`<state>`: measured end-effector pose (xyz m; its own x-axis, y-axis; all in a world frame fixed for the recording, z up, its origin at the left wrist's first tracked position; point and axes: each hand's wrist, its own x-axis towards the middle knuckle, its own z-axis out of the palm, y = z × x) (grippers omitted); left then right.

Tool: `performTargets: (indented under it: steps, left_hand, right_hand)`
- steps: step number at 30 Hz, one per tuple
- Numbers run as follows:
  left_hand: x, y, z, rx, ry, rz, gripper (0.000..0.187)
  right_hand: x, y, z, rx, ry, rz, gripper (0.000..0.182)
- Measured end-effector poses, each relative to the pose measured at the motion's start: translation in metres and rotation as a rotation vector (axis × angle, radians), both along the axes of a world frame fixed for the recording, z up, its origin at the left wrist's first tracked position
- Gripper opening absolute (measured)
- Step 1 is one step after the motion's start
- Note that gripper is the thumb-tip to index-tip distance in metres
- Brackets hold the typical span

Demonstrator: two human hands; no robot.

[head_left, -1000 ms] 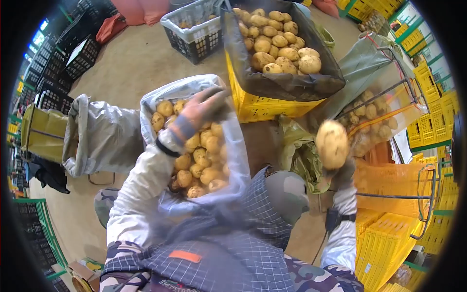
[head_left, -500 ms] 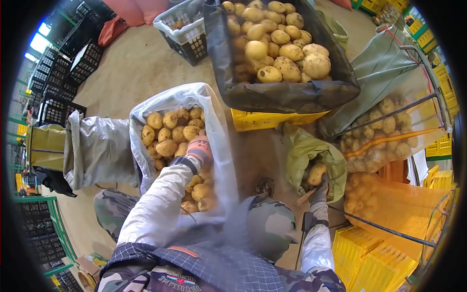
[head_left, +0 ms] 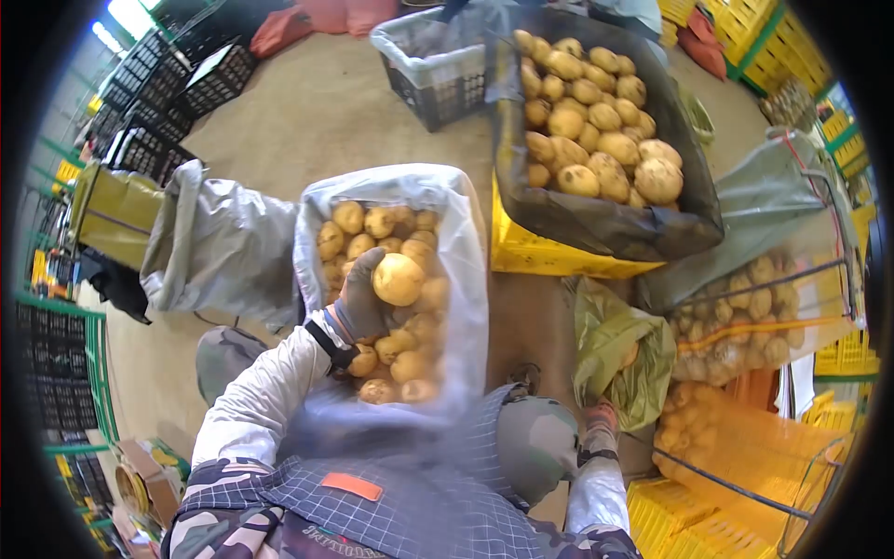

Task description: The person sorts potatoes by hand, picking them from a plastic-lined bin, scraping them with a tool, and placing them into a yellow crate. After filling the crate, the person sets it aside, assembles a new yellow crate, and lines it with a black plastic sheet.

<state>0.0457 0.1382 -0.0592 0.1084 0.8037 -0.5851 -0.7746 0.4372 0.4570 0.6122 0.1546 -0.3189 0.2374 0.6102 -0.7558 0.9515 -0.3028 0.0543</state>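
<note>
My left hand [head_left: 361, 300], in a grey glove with a black wrist strap, grips a pale round potato [head_left: 398, 279] above the white-lined crate [head_left: 468, 279]. More potatoes [head_left: 410, 366] lie in that crate, under and around the hand. My right hand [head_left: 602, 418] is low beside the near edge of an olive-green sack [head_left: 601, 345]. Its fingers are blurred and partly hidden, so their grip is unclear. Inside the sack's folds a small part of a potato [head_left: 630, 354] shows.
A dark-lined crate [head_left: 694, 228] heaped with potatoes stands on a yellow crate [head_left: 559, 255] ahead. Mesh sacks of potatoes [head_left: 736, 317] are at the right. A grey-lined crate [head_left: 424, 70] stands farther off, and a grey sack [head_left: 223, 247] is at the left.
My left hand has come up from among the potatoes with one in its grasp. My right hand has drawn back from the sack's mouth; its potato no longer shows there. The view has shifted.
</note>
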Motion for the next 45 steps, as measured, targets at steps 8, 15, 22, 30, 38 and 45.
performTargets:
  steps: [8, 15, 22, 30, 38, 45]
  left_hand:
    - [-0.016, -0.045, 0.075, -0.047, -0.204, 0.081, 0.091]
    - [-0.011, -0.058, 0.105, -0.014, -0.180, 0.102, 0.081]
    - [-0.038, -0.084, 0.094, 0.394, 0.610, -0.172, 0.069]
    - [-0.063, -0.097, 0.110, 0.427, 0.737, -0.022, 0.039]
    - [-0.112, -0.092, 0.067, 0.186, 0.989, 0.304, 0.037]
    - [-0.090, -0.041, -0.029, 0.225, 2.311, -0.598, 0.059]
  right_hand:
    - [0.018, -0.028, 0.044, 0.073, 0.117, 0.387, 0.068]
    - [-0.140, 0.034, 0.310, 0.796, 0.423, 0.195, 0.053]
    - [-0.388, -0.005, 0.396, 0.454, 1.299, 0.579, 0.076]
    - [-0.417, 0.005, 0.382, -0.198, 1.546, -0.262, 0.066]
    - [-0.381, 0.137, 0.362, 0.415, 1.853, -0.722, 0.029]
    - [-0.402, 0.104, 0.352, 0.587, 1.605, -0.352, 0.037]
